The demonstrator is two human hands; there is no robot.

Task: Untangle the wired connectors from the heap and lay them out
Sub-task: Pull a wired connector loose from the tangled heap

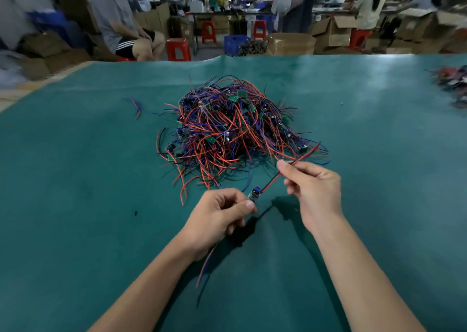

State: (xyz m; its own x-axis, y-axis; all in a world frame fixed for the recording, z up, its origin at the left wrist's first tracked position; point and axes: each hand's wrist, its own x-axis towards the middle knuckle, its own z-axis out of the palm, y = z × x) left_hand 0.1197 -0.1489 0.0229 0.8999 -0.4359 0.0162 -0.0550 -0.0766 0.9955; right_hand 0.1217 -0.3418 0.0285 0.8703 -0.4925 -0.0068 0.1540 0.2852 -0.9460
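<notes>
A loose wire [136, 108] lies left on the green tabletop [75, 180], with the heap [235, 132] at center. Below it the left hand [217, 218] pinches a small connector [254, 193]. Its red-black lead [275, 177] runs up-right, pinched in the right hand [313, 187], toward the heap's near edge.

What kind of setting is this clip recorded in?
Most likely a small electronics assembly workshop: a heap of wired connectors lies on a green-covered worktable, with cardboard cartons, red plastic stools and other seated workers behind.
</notes>
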